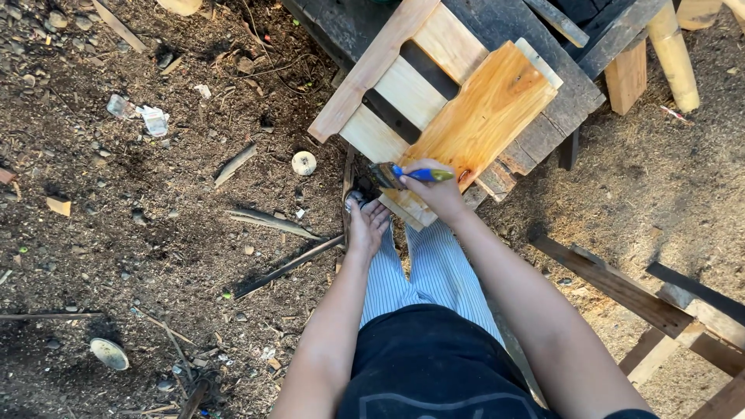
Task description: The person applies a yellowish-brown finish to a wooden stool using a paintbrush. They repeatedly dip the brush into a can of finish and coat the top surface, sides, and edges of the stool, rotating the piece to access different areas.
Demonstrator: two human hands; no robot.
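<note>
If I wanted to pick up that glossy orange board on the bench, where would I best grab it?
Probably by the far upper corner of the glossy board, coming from the right. Its face looks freshly coated and shiny, so pinch the thin edges rather than the top. The near end is taken: the right hand works there with a brush, and the left hand hangs just below it.

Amber-glossed board (481, 116), blue-handled brush (407, 175) (yellow tip), pale bare slats (403, 89), blue-white striped trousers (434, 271)

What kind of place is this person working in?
Most likely an outdoor woodworking yard. The ground is bare dirt strewn with wood chips and offcuts, a rough timber bench holds a wooden panel, and the right hand brushes a glossy finish on with a paintbrush.
</note>
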